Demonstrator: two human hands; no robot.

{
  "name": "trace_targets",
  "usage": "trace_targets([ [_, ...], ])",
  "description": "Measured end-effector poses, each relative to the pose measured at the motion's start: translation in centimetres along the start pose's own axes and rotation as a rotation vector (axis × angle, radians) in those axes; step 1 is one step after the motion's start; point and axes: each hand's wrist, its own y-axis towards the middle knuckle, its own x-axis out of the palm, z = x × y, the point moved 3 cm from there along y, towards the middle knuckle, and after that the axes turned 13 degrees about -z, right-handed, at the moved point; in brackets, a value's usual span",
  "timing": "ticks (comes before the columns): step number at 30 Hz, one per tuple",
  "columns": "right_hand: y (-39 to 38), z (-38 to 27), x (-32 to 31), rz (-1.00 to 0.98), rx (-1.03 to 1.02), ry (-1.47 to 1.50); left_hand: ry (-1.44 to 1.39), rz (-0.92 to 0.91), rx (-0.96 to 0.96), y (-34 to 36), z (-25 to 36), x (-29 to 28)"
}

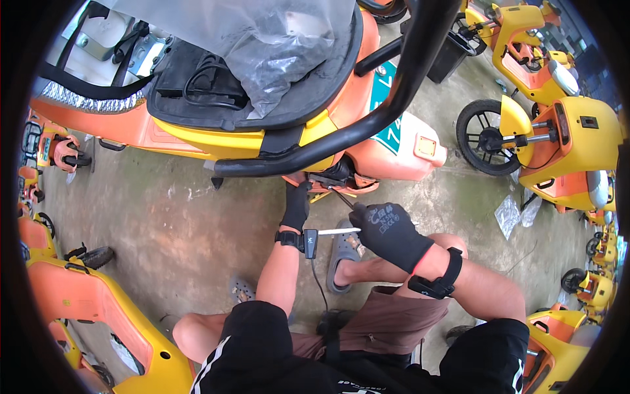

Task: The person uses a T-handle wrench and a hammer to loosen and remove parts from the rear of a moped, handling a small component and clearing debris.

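1. The scooter [226, 143], orange and yellow, stands on the concrete floor [170, 210] in front of the seated person, its rear end toward the right of the view.
2. The left hand [296, 205], in a black glove, reaches up to the scooter's underside; its fingertips are hidden there, so I cannot tell whether they grip anything.
3. The right hand [390, 233], also gloved in black, is closed in a fist around a thin dark tool [342, 197], whose shaft slants up and left toward the scooter's underside, below the rear.
4. A white rod [338, 231] lies between the right fist and a small black box [310, 243] at the left wrist; whether it belongs to the tool I cannot tell.
5. A dark cable [321, 289] hangs from that box, and the right wrist wears a black band [433, 284].
6. Above the hands, a black rail [410, 79] curves around the scooter's rear, in front of a green plate [390, 134].
7. A cloudy plastic bag [275, 59] lies on the black seat [164, 111].
8. A yellow scooter [584, 138] stands at the right, near a clear plastic scrap [507, 217] on the floor.
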Motion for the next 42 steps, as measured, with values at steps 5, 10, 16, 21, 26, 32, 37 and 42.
trace_targets([
  [5, 0.5, 2.7, -0.2, 0.072, 0.125, 0.183, 0.122, -0.012, -0.105, -1.0, 0.6, 1.2],
  [10, 1.8, 2.2, 0.4, 0.081, 0.124, 0.266, -0.007, 0.080, 0.007, -1.3, 0.7, -1.0],
  [16, 2.5, -2.8, 0.6, 0.199, -0.207, -0.147, 0.172, -0.092, -0.111, -0.5, 1.2, 0.7],
  [21, 3.4, -2.8, 0.8, 0.205, -0.265, -0.171, 0.090, -0.130, 0.005, -0.1, 0.8, 0.0],
  [26, 5.6, -3.1, 0.5, -0.012, -0.092, -0.006, 0.121, -0.070, 0.021, 0.1, -0.3, -1.2],
  [32, 5.3, -1.7, -2.0, -0.265, -0.195, -0.197, 0.187, -0.104, 0.164, -0.4, 1.1, 0.6],
  [37, 6.2, -4.3, -0.9, -0.076, -0.042, 0.020, 0.220, -0.050, 0.138, -0.7, 1.7, 0.7],
  [42, 7.5, -4.6, 0.2, -0.015, -0.179, -0.070, 0.255, -0.098, 0.176, -0.7, 3.3, 2.0],
])
